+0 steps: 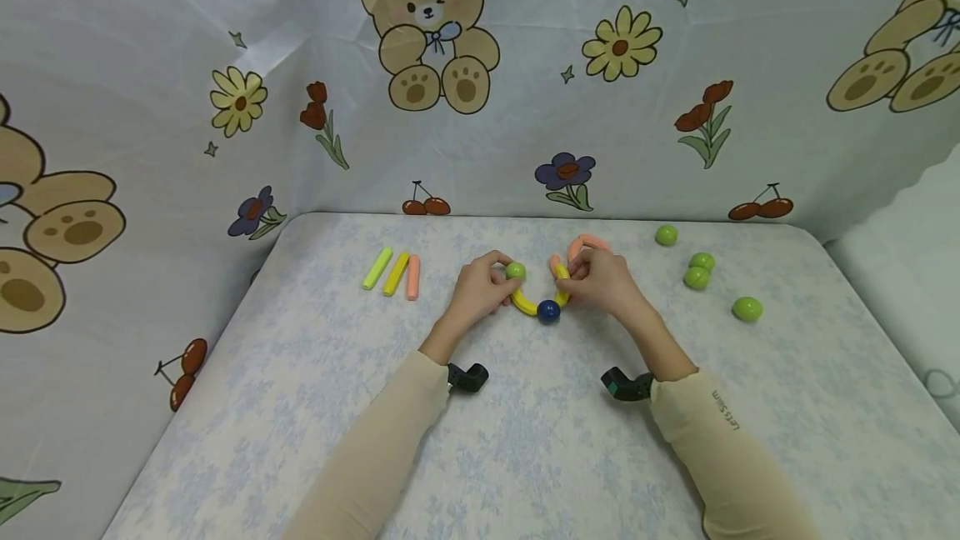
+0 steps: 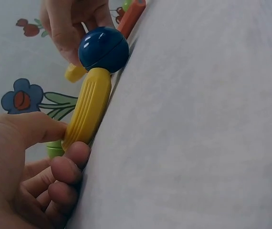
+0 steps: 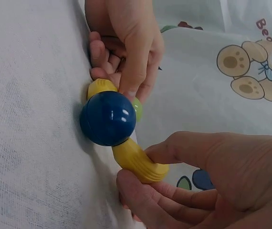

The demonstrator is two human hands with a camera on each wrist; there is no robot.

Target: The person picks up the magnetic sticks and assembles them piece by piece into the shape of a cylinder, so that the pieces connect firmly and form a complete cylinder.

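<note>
A dark blue ball (image 1: 548,312) joins two curved yellow sticks at the near side of a small arrangement on the table. My left hand (image 1: 480,283) pinches the far end of the left yellow stick (image 2: 88,107), beside a green ball (image 1: 515,271). Between thumb and fingers, my right hand (image 1: 606,280) holds the right yellow stick (image 3: 138,162). Curved pink sticks (image 1: 590,242) lie just beyond the right hand, partly hidden by it. Whether the green ball is attached to the left stick cannot be told.
Three straight sticks lie to the left: a light green stick (image 1: 377,268), a yellow stick (image 1: 396,274) and a pink stick (image 1: 413,277). Several green balls, among them one near ball (image 1: 747,309), rest at the right. A patterned curtain (image 1: 517,107) hangs behind the table (image 1: 540,457).
</note>
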